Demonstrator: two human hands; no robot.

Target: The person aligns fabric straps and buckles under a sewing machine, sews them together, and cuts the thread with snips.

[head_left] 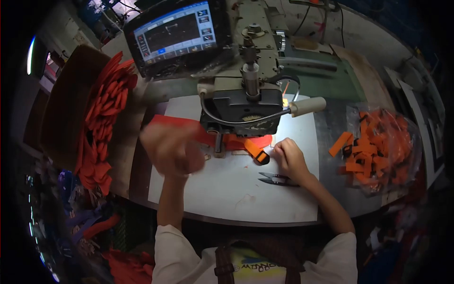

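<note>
My left hand [172,149] is raised left of the sewing machine head [246,106], smeared by motion, so its fingers do not read clearly. Behind it a flat red fabric piece [165,120] stretches toward the machine. Under the machine head lies more red fabric [261,141], with an orange strap [251,147] and its black buckle [261,157] on top. Just right of the buckle, my right hand [289,157] rests with curled fingers; whatever they may hold is hidden. Dark thread snips [274,179] lie on the white work surface [227,199], partly beside and under my right wrist.
A lit control screen [172,35] stands behind the machine at left. Stacked red fabric pieces [106,104] fill a brown box [66,104] on the left. At right, a clear plastic bag [409,146] holds several orange straps [371,151] with black buckles.
</note>
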